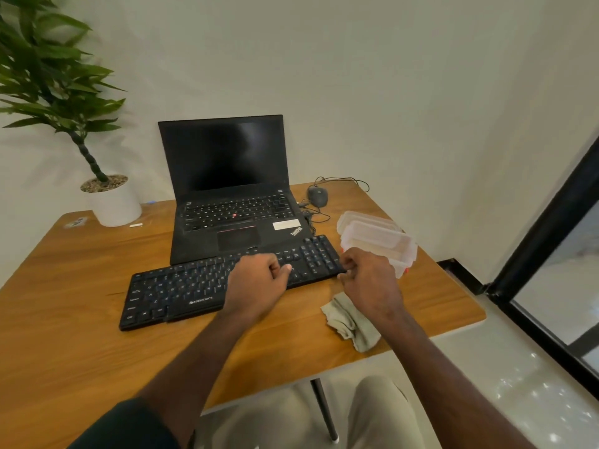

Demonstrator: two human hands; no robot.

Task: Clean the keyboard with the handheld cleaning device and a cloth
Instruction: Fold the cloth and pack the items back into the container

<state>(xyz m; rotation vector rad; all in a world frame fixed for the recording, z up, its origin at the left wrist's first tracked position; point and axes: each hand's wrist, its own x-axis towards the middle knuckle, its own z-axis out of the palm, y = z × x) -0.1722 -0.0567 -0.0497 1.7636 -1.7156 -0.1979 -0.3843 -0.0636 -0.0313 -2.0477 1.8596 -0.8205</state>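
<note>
A black keyboard (181, 290) lies at a slant on the wooden table (81, 335), in front of an open laptop. My left hand (256, 281) rests on the keyboard's middle right part with its fingers curled under and the thumb lying on the keys; nothing shows inside it. My right hand (369, 280) is at the keyboard's right end, with finger and thumb tips curled at that edge as if pinching it. A crumpled pale green cloth (348, 322) lies on the table under my right wrist. No handheld cleaning device is visible.
The black laptop (233, 202) stands open with a dark screen. A wired mouse (317, 196) sits behind on the right. Stacked clear plastic containers (379, 241) stand just beyond my right hand. A potted plant (110, 202) is at the back left. The table's edge runs close on the right.
</note>
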